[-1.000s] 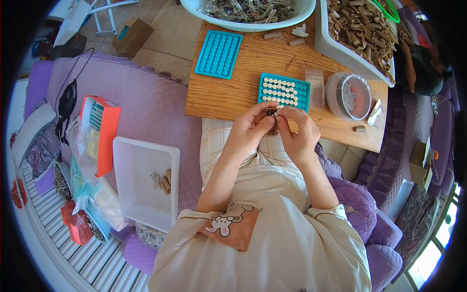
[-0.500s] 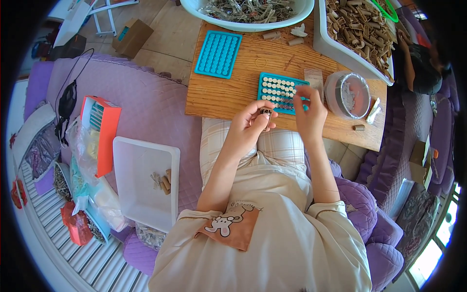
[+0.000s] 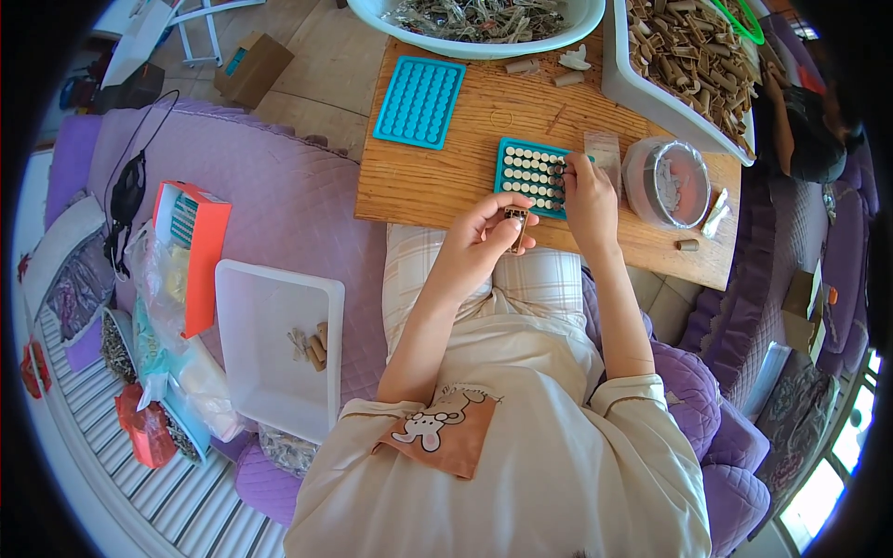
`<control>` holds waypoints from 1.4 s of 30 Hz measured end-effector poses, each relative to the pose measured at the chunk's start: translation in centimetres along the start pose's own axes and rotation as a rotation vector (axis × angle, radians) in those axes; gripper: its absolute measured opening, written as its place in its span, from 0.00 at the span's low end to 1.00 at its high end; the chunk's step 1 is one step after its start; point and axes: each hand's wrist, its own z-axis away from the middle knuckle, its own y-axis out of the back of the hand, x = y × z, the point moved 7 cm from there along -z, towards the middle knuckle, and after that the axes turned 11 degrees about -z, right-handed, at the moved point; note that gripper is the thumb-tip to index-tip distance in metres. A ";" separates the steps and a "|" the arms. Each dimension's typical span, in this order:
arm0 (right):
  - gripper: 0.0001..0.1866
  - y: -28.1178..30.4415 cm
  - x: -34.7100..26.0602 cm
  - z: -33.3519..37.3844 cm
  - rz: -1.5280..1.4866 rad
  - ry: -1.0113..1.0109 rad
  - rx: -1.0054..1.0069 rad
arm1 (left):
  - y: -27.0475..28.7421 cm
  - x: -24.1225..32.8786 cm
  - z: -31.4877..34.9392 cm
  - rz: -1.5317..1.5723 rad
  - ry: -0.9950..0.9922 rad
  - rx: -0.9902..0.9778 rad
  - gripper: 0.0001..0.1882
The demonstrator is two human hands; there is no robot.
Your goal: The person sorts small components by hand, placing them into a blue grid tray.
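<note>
My left hand (image 3: 476, 244) is closed around a small brown case (image 3: 515, 229) with dark and white parts in its open side, held just off the table's near edge. My right hand (image 3: 592, 200) reaches over the right end of a teal tray (image 3: 502, 191) with rows of round white pieces (image 3: 527, 165). Its thumb and fingers are pinched together at the tray's rows; what they hold, if anything, is hidden. Some slots at the tray's right side look dark. A second teal tray (image 3: 419, 102) with round hollows lies at the table's left.
On the wooden table (image 3: 465, 177) stand a clear tub (image 3: 636, 186), a pale basin of clips (image 3: 484, 46) and a white bin of brown pieces (image 3: 621, 91). Left on the sofa lie a white bin (image 3: 265, 363) and an orange box (image 3: 206, 270). Another person (image 3: 811, 130) sits far right.
My right hand has moved slightly up and its fingers have come down onto the tray's right end. My left hand keeps the brown case, turned a little.
</note>
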 end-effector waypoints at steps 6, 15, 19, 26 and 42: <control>0.09 1.6 -0.2 0.1 -0.383 -0.190 0.114 | -0.4 -0.1 0.0 0.035 0.001 -0.028 0.15; 0.16 3.7 -9.7 3.1 -0.433 0.238 0.093 | -1.1 0.4 0.3 0.047 -0.017 0.016 0.14; 0.17 3.8 -10.0 3.5 -0.440 0.303 0.103 | -1.2 0.4 0.6 0.003 -0.003 0.035 0.13; 0.15 3.6 -9.7 3.8 -0.419 0.282 0.066 | -1.2 1.0 1.0 -0.269 -0.006 0.079 0.13; 0.18 2.8 -8.4 -0.6 -0.424 -0.015 -0.631 | -1.8 0.8 0.4 -0.523 -0.170 0.118 0.13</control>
